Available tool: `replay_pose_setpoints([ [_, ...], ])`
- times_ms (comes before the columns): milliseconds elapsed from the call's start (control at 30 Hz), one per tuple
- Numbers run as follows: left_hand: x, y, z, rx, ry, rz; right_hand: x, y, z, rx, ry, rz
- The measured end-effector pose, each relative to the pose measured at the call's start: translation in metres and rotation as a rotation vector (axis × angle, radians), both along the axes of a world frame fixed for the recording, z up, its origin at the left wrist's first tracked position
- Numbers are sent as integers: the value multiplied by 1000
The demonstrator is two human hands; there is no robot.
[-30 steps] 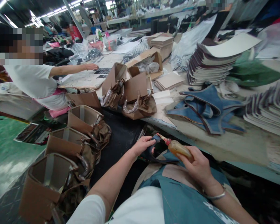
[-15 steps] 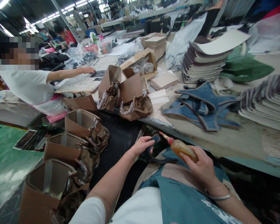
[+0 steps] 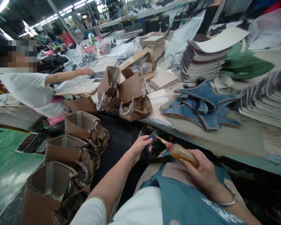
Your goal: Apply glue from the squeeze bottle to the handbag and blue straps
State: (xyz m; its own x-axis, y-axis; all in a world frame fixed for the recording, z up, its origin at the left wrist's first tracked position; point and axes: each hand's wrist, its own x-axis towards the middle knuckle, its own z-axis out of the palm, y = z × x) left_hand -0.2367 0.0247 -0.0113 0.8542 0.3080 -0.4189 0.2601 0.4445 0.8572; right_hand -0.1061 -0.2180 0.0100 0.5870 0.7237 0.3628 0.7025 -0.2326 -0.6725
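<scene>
In my left hand (image 3: pixel 141 145) is the end of a blue strip (image 3: pixel 146 153), pinched between thumb and fingers; the strip curves down over my lap. My right hand (image 3: pixel 202 168) is wrapped round a glue bottle (image 3: pixel 184 154) with amber contents and a red-capped nozzle. The bottle lies tilted, its nozzle tip at the strip's end beside my left fingers. Whether glue is coming out is too small to tell. On the table ahead lies a loose pile of blue cut pieces (image 3: pixel 210 103) with pale edges.
Brown bags with cardboard inside (image 3: pixel 49 179) line my left side, and several more stand on the table edge (image 3: pixel 161 123). Stacks of curved pale panels (image 3: pixel 201 62) rise at the right. A co-worker (image 3: pixel 30 90) reaches over the table at the left.
The bottle's nozzle has moved left and slightly down, up to the end of the blue strip. My left hand has shifted slightly left with the strip.
</scene>
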Motion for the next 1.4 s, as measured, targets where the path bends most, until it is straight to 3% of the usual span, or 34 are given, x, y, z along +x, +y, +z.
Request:
replay_pose_setpoints([
  [667,4,-2,4,13,-4,-109,1,3,-4,-9,57,16],
  [867,6,-2,3,58,-2,-119,4,-2,-8,-23,66,-69],
  [1000,8,-3,7,134,40,-128,2,-3,-5,-23,106,-15],
  [1067,10,-6,12,199,51,-150,4,-5,-3,-35,102,-13],
  [1167,14,-14,23,366,37,-161,14,-14,4,-56,116,-137],
  [1267,19,-22,31,659,-61,-176,31,-31,20,-125,252,-273],
  [1400,24,-27,32,1155,-308,-202,50,-57,46,-252,328,-238],
])
